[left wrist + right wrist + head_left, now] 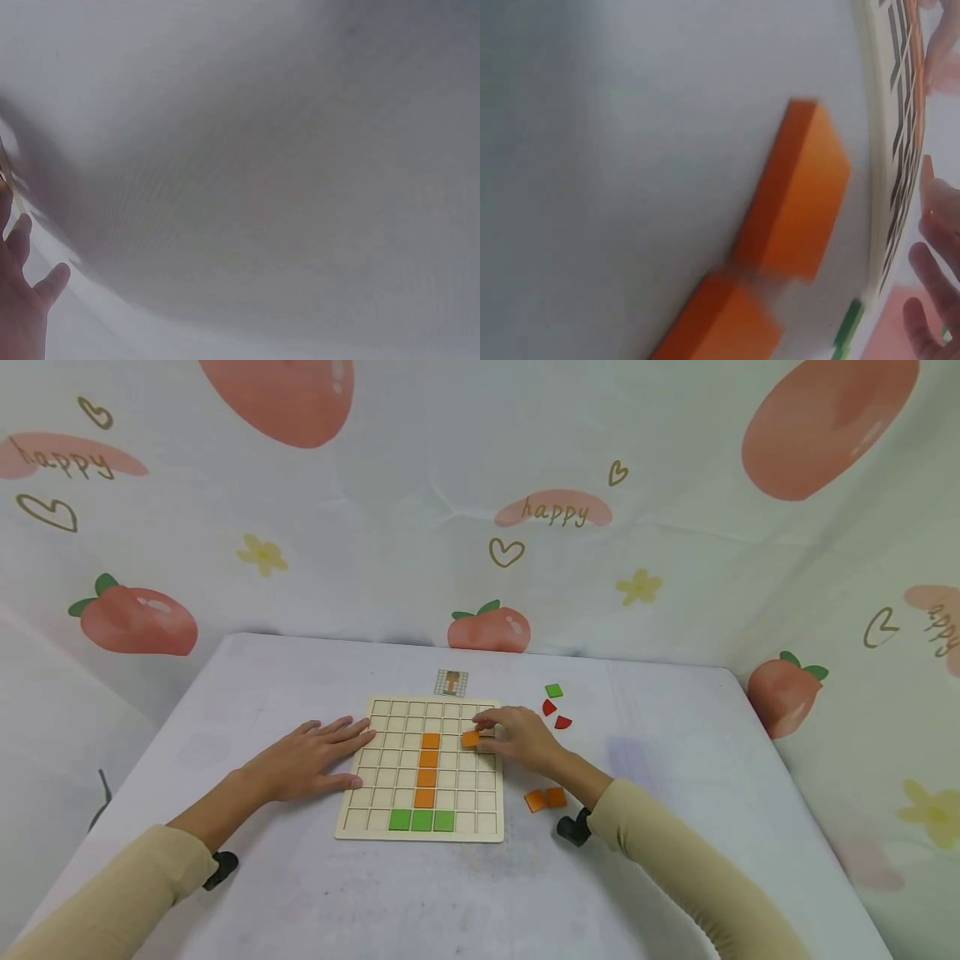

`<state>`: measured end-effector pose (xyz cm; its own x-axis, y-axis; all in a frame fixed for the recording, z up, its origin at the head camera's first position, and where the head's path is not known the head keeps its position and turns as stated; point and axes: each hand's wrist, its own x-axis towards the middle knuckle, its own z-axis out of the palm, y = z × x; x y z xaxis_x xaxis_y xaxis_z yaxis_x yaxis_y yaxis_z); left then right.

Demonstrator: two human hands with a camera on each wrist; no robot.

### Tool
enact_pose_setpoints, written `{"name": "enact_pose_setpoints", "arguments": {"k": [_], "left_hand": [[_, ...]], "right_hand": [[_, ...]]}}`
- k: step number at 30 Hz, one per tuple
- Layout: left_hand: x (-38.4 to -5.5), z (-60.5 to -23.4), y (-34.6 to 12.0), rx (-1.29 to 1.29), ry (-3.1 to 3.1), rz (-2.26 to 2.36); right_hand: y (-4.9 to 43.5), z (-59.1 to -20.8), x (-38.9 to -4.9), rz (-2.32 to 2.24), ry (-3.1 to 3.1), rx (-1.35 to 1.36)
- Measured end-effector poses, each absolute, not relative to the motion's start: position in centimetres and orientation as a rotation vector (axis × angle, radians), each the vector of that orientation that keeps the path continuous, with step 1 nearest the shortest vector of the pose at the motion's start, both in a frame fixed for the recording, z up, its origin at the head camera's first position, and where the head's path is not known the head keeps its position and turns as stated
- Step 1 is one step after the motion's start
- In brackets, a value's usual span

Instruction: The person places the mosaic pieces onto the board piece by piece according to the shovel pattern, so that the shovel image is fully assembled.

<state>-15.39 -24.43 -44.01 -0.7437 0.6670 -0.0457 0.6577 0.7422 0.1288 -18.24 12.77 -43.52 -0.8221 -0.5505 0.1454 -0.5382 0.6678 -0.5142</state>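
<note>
A wooden grid board [480,835] lies on the table. Several orange square tiles [427,759] form a column in it, above a row of three green square tiles [422,820] along the near edge. Over the board's right part, my right hand [521,739] pinches one orange square tile [470,739] between thumb and fingers; the right wrist view catches this hand [941,255] at its right edge. My left hand [311,760] lies with fingers spread, fingertips on the board's left edge. Only part of that hand [26,292] enters the left wrist view.
Two loose orange tiles [545,798] lie right of the board. Farther back are a green tile [553,691] and two red quarter-round pieces [562,722]. A small pattern card [452,682] lies behind the board. A printed cloth [390,568] hangs behind the table.
</note>
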Motion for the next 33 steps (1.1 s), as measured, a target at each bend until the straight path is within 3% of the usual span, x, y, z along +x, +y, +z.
{"name": "enact_pose_setpoints", "arguments": {"k": [33], "left_hand": [[-15.5,-43.8,-24.3,1.091,2.836,0.151]], "right_hand": [[9.4,-44.1,-18.7,-0.766,2.855,-0.923]]}}
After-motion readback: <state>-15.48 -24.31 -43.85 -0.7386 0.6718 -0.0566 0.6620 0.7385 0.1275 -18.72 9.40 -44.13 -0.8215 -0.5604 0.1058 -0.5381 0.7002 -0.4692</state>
